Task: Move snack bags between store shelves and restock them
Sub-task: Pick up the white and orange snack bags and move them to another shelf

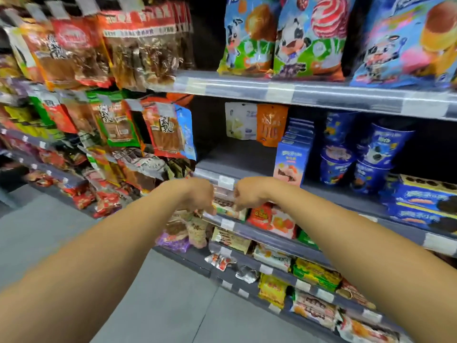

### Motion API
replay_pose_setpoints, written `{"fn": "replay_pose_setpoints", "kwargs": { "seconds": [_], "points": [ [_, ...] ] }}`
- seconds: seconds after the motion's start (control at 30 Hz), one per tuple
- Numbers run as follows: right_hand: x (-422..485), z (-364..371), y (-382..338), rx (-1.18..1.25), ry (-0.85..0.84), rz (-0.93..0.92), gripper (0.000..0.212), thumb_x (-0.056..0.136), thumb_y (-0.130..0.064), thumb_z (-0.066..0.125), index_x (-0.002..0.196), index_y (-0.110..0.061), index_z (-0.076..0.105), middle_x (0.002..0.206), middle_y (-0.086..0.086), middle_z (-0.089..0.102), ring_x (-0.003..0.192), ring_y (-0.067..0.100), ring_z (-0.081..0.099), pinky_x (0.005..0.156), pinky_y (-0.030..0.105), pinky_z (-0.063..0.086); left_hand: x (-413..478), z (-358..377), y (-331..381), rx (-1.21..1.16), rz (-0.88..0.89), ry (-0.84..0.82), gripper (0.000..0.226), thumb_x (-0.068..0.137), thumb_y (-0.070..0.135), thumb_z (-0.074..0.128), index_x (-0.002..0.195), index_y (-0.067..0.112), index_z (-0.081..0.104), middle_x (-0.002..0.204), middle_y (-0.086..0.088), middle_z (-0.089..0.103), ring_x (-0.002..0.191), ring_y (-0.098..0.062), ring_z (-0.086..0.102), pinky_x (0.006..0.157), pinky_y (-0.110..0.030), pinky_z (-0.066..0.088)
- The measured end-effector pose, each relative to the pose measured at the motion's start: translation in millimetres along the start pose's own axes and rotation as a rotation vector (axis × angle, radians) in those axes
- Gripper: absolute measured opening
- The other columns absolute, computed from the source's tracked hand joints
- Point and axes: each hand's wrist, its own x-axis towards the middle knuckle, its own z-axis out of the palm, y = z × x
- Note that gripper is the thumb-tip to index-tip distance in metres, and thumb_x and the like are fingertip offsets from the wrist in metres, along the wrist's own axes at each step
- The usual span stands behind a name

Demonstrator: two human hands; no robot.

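Both my arms reach forward to a lower shelf in the middle of the head view. My left hand and my right hand bend down at the wrist, each with fingers curled on an end of a pale snack bag with a brown picture, at the shelf's front edge. Red and orange snack bags lie on the same shelf just right of it. The fingertips are mostly hidden behind the knuckles.
Hanging bags of brown snacks fill the rack at left. Above, big colourful bags stand on the top shelf; blue boxes and cups fill the one below, with a bare stretch at its left. Grey floor lies below.
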Motion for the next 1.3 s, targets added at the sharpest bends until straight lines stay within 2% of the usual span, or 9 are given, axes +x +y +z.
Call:
{"fn": "replay_pose_setpoints", "kwargs": {
  "seconds": [0.13, 0.23, 0.3, 0.43, 0.63, 0.9, 1.07, 1.2, 1.3],
  "points": [
    [67, -29, -4, 0.143, 0.050, 0.177, 0.034, 0.091, -0.037, 0.063, 0.088, -0.003, 0.065, 0.076, 0.010, 0.062, 0.075, 0.030, 0.056, 0.053, 0.031, 0.037, 64, -39, -47, 0.114, 0.117, -0.080, 0.051, 0.086, 0.042, 0.069, 0.121, 0.005, 0.063, 0.114, -0.011, 0.068, 0.107, -0.033, 0.065, 0.086, -0.040, 0.056],
    [109, -48, 0, 0.293, 0.124, 0.328, 0.048, 0.094, -0.039, 0.059, 0.100, 0.008, 0.066, 0.106, 0.023, 0.069, 0.097, 0.037, 0.064, 0.071, 0.034, 0.047, 103, -70, -72, 0.171, 0.237, -0.110, 0.047, 0.086, 0.039, 0.071, 0.113, 0.001, 0.065, 0.090, -0.008, 0.068, 0.099, -0.035, 0.069, 0.069, -0.036, 0.055],
    [130, -56, 7, 0.404, 0.238, 0.440, 0.050, 0.092, -0.037, 0.062, 0.118, 0.006, 0.063, 0.120, 0.021, 0.066, 0.108, 0.035, 0.062, 0.088, 0.039, 0.052, 126, -85, -80, 0.205, 0.307, -0.057, 0.038, 0.086, 0.039, 0.071, 0.096, 0.003, 0.068, 0.083, -0.014, 0.066, 0.098, -0.037, 0.068, 0.079, -0.042, 0.054],
    [163, -53, 27, 0.628, 0.528, 0.670, 0.055, 0.084, -0.031, 0.072, 0.126, 0.000, 0.058, 0.127, 0.017, 0.063, 0.111, 0.033, 0.061, 0.092, 0.040, 0.052, 172, -99, -89, 0.127, 0.413, 0.192, 0.056, 0.084, 0.041, 0.070, 0.126, 0.007, 0.058, 0.124, -0.012, 0.063, 0.111, -0.029, 0.060, 0.091, -0.039, 0.049],
    [218, -30, 84, 0.913, 0.818, 0.887, 0.065, 0.076, -0.039, 0.079, 0.131, -0.016, 0.054, 0.130, 0.007, 0.061, 0.117, 0.027, 0.059, 0.081, 0.026, 0.043, 240, -88, -89, -0.139, 0.451, 0.330, 0.076, 0.080, 0.039, 0.073, 0.144, 0.016, 0.040, 0.132, -0.014, 0.056, 0.119, -0.032, 0.055, 0.088, -0.035, 0.046],
    [306, -15, 178, 1.212, 1.241, 0.926, 0.080, 0.075, -0.020, 0.082, 0.143, -0.014, 0.040, 0.138, 0.009, 0.054, 0.125, 0.026, 0.053, 0.099, 0.032, 0.041, 334, -62, -77, -0.362, 0.323, 0.358, 0.080, 0.076, 0.037, 0.077, 0.145, 0.021, 0.039, 0.135, -0.015, 0.051, 0.119, -0.032, 0.054, 0.091, -0.029, 0.044],
    [323, -14, 205, 1.305, 1.335, 1.019, 0.104, 0.073, -0.025, 0.085, 0.154, -0.014, 0.021, 0.150, 0.012, 0.044, 0.135, 0.030, 0.045, 0.108, 0.042, 0.036, 356, -57, -79, -0.474, 0.346, 0.407, 0.073, 0.077, 0.037, 0.078, 0.140, 0.022, 0.046, 0.126, -0.009, 0.059, 0.094, -0.021, 0.058, 0.069, -0.020, 0.043],
    [326, -12, 217, 1.466, 1.391, 0.924, 0.114, 0.069, -0.012, 0.087, 0.156, -0.014, 0.013, 0.153, 0.010, 0.042, 0.141, 0.029, 0.039, 0.114, 0.045, 0.031, 366, -57, -78, -0.533, 0.375, 0.441, 0.070, 0.077, 0.033, 0.079, 0.139, 0.021, 0.048, 0.130, -0.012, 0.059, 0.115, -0.030, 0.059, 0.093, -0.032, 0.050],
    [328, -13, 220, 1.525, 1.441, 0.909, 0.108, 0.067, -0.005, 0.086, 0.153, -0.013, 0.022, 0.147, 0.011, 0.048, 0.135, 0.029, 0.046, 0.104, 0.040, 0.045, 373, -59, -73, -0.633, 0.382, 0.453, 0.070, 0.076, 0.030, 0.080, 0.138, 0.018, 0.049, 0.132, -0.010, 0.060, 0.118, -0.028, 0.058, 0.099, -0.035, 0.048]
  ]
}}
